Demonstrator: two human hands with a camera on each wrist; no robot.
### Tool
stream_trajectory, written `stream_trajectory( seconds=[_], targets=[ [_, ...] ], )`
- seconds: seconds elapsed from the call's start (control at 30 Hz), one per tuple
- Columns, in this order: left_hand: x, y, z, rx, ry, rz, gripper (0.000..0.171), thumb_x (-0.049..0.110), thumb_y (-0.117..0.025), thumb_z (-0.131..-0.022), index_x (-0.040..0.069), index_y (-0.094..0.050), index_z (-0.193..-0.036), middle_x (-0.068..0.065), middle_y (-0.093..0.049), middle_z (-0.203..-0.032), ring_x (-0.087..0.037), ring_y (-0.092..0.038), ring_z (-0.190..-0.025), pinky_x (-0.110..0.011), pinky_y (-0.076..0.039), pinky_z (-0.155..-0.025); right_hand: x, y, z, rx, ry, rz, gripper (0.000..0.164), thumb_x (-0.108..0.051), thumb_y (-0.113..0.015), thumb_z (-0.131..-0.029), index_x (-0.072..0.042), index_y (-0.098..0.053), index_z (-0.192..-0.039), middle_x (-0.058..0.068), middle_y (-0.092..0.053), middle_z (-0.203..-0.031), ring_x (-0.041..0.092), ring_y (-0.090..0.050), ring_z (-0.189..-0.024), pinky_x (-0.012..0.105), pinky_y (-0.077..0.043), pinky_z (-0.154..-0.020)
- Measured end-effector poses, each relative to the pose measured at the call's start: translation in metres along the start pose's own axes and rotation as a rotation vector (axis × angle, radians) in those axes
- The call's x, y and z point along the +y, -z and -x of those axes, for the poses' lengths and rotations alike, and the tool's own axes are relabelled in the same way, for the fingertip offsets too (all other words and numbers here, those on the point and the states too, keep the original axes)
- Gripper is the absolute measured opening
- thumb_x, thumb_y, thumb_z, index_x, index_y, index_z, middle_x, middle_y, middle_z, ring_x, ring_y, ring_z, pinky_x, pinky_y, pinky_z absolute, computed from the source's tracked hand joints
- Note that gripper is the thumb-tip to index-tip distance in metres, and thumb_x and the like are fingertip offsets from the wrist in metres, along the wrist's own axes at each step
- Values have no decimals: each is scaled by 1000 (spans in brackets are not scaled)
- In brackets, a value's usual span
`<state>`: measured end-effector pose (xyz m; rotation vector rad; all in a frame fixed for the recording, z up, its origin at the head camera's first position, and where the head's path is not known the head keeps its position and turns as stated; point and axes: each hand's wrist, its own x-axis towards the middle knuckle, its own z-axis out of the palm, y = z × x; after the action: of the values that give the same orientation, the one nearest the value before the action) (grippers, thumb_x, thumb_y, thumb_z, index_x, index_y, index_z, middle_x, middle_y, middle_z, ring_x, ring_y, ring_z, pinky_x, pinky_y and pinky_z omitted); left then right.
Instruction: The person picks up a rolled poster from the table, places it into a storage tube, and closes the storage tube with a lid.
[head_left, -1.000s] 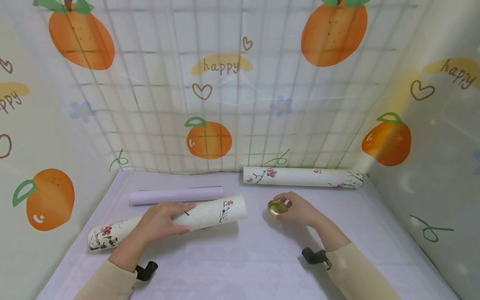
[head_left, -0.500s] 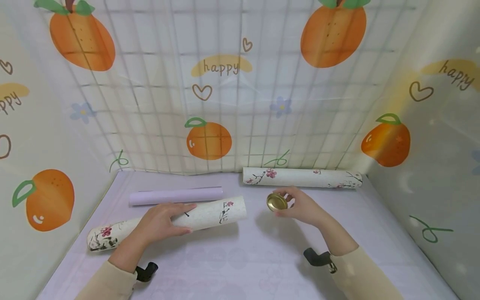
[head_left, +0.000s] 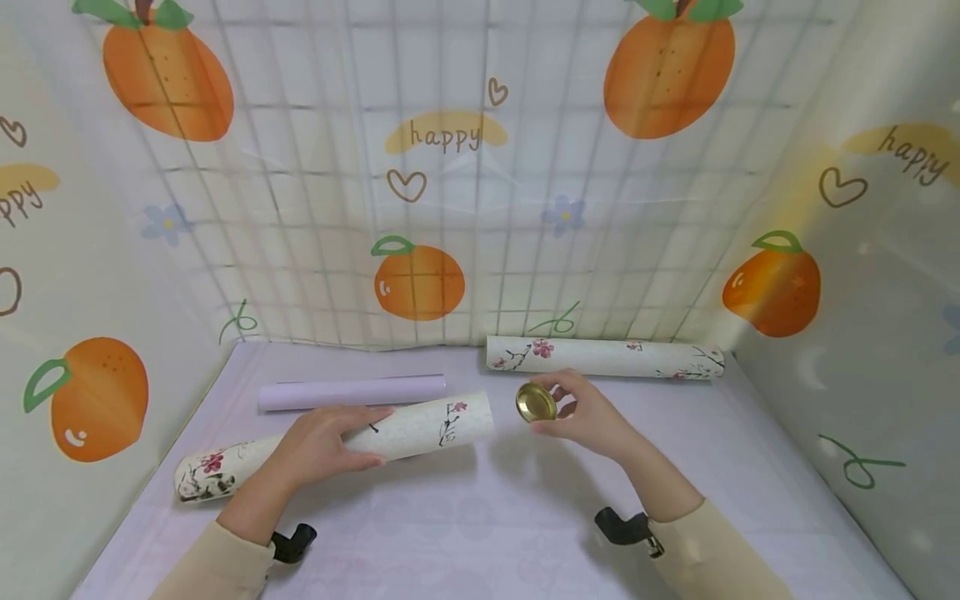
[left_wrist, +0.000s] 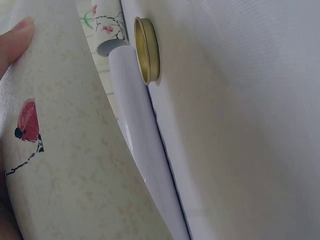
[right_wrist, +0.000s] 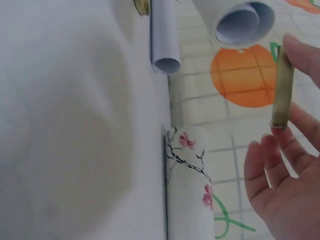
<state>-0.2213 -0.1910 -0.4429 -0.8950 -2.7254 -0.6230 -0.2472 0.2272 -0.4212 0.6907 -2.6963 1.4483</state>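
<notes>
In the head view, my left hand grips a roll of cream wallpaper with plum blossoms, thumb and fingers spread round it. The roll slants, its right end raised over a shadow. My right hand pinches a round gold jar lid by the rim, above the table and just right of that raised end. The right wrist view shows this lid edge-on between thumb and fingers. A second gold lid lies on the table in the left wrist view, hidden in the head view.
Behind the held roll lies a thin lavender roll. Another blossom-patterned roll lies along the back edge at right. Curtains printed with oranges enclose the lavender-covered table at back and sides.
My right hand has lifted the lid from near the table and brought it left towards the roll's right end, turning its hollow face more to the camera. The left hand stays still.
</notes>
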Motion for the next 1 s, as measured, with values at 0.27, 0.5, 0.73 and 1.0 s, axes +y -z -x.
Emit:
stream_trajectory(
  seconds=[0.27, 0.5, 0.73, 1.0],
  targets=[
    [-3, -3, 0, 23, -9, 22, 69, 50, -85, -75, 28, -64, -137, 9, -67, -128, -18, -65, -116, -41, -51, -98, 0, -10, -1, 27, -4, -35, 59, -17, -89, -76, -13, -64, -129, 8, -59, -120, 26, -54, -101, 49, -56, -85],
    [0, 0, -1, 39, -10, 31, 68, 48, -86, -74, 28, -65, -136, 9, -68, -127, -17, -65, -115, -40, -52, -98, -8, -14, -2, 36, 2, -74, 60, -17, -88, -78, -9, -62, -131, 10, -59, -124, 27, -55, -104, 48, -56, -88],
    [2, 2, -3, 44, -16, 21, 68, 47, -87, -74, 29, -65, -135, 9, -67, -128, -16, -65, -115, -39, -51, -98, -11, -22, -4, 52, -7, -139, 60, -9, -86, -79, -7, -60, -133, 13, -57, -125, 30, -55, -103, 41, -57, -84],
    [3, 4, -5, 51, -32, 1, 68, 46, -87, -73, 28, -65, -135, 8, -68, -128, -18, -65, -115, -40, -51, -98, -3, -31, -6, 50, -11, -220, 61, -11, -85, -80, -12, -59, -136, 14, -56, -124, 31, -55, -103, 38, -57, -84]
  ],
)
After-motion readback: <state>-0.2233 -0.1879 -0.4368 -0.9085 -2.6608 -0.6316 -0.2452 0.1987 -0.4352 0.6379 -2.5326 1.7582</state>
